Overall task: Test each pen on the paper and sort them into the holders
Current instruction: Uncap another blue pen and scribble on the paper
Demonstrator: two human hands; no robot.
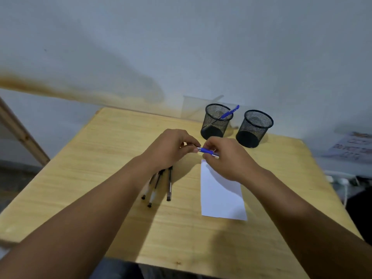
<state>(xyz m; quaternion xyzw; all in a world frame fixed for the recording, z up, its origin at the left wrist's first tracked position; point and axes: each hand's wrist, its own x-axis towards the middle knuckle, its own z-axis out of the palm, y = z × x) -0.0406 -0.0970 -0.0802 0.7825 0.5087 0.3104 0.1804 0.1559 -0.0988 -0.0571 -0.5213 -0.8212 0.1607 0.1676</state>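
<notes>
Three slim black-tipped pens (159, 184) lie on the pale wood-grain table (100, 158). Both hands pinch one blue plastic pen (207, 151), left hand (171, 150) and right hand (229, 160), above the white paper sheet (221, 198); two round black mesh holders (216, 121) stand behind.

The left hand (171, 148) hides the black pens' (159, 184) upper ends.

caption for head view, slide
Both hands grip a blue pen above paper, near two mesh holders.
</notes>
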